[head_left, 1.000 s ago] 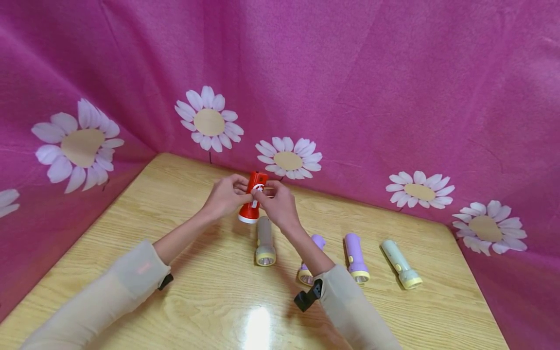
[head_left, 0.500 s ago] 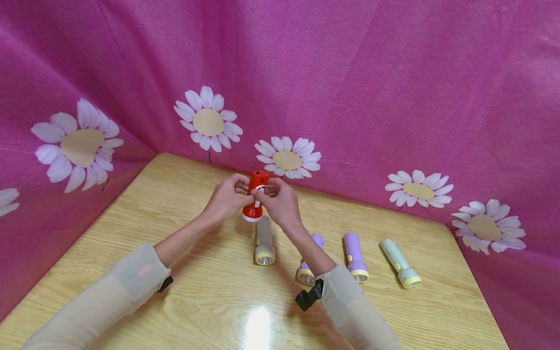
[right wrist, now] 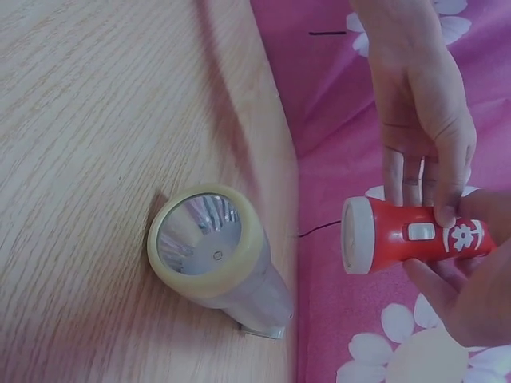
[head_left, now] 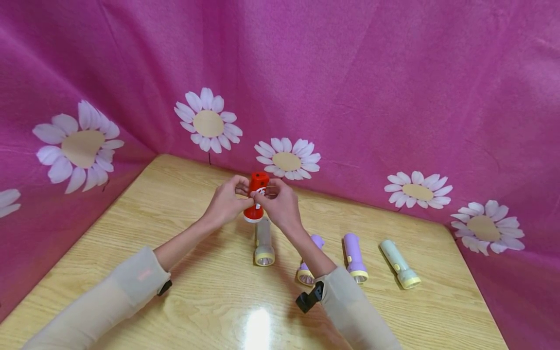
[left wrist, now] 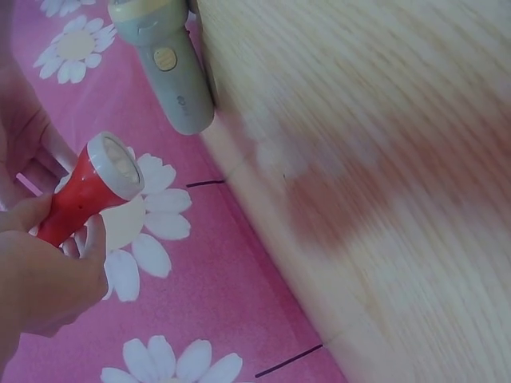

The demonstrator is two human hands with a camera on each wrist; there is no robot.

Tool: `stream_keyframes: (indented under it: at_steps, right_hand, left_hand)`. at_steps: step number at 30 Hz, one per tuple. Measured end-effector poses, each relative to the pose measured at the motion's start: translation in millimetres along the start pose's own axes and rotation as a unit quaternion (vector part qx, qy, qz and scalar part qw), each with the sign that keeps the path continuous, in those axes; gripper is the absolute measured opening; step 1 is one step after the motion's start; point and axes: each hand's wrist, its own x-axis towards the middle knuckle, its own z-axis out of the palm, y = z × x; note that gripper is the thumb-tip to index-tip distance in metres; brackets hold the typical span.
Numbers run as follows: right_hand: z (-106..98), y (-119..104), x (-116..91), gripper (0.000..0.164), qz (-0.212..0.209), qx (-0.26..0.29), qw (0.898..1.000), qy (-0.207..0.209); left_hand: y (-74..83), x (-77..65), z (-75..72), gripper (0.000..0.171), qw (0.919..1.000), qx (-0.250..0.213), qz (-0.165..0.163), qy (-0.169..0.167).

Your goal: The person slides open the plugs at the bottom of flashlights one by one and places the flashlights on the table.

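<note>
A small red flashlight [head_left: 258,183] with a white rim and a white flower print is held above the table by both hands, lens end down. My left hand [head_left: 226,198] grips its left side with thumb and fingers. From the other side my right hand [head_left: 280,203] pinches it, thumb across the front. In the right wrist view the red flashlight [right wrist: 399,234] shows its white switch. Just below the hands lies a grey flashlight [head_left: 264,238] with a cream rim, also visible as the grey flashlight [left wrist: 177,84] in the left wrist view.
Right of the grey one lie a purple flashlight [head_left: 305,275], partly hidden by the right forearm, a second purple flashlight [head_left: 354,255] and a pale green flashlight [head_left: 399,262]. The wooden table [head_left: 210,301] meets a pink flowered cloth [head_left: 332,97] at its edges.
The red flashlight has swung from a slant to nearly upright, its white rim shifting slightly right. Both hands keep hold of it in almost the same place.
</note>
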Motion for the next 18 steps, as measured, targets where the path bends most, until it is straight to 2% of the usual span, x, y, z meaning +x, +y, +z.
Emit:
stream_keyframes:
  at_steps: [9,18]
  right_hand:
    - [0.0,1.9,1.6,0.032,-0.024,0.001,1.000,0.004]
    - [-1.6,3.3,2.1,0.034,-0.024,-0.010,1.000,0.003]
  left_hand:
    - [-2.2,0.5,-1.8,0.029,0.9999,-0.009,0.007,-0.007]
    - [-3.6,0.8,-4.0,0.026,0.9986,-0.047,0.003,-0.026]
